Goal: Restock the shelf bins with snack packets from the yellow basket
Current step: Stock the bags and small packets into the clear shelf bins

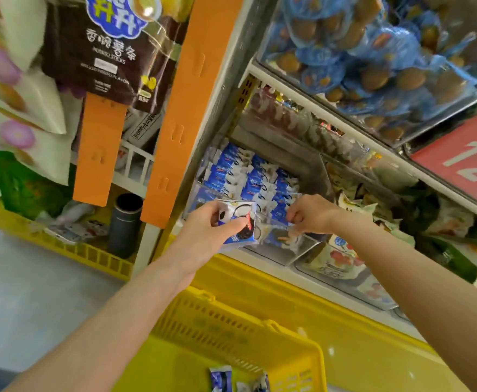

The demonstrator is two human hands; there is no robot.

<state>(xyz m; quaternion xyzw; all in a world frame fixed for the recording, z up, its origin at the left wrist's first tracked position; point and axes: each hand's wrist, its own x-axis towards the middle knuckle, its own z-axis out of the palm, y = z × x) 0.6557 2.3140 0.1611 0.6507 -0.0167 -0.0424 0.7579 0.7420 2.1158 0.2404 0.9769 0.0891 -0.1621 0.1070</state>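
A stack of blue-and-white snack packets (241,226) is held clamped in the left grip (207,226) at the front of the clear shelf bin (308,246). At 3 o'clock of it, a single packet (288,224) in the bin is pinched by the right grip (313,213). Loose packets (220,377) are left in the yellow basket (217,321), at 6 o'clock of the bin.

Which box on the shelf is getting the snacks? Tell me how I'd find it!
Find the longer orange strip on the shelf's edge. Just right of its lower end sits a clear bin, where the right hand reaches. Only it holds neat rows of small blue-and-white packets; next door are pale bags.
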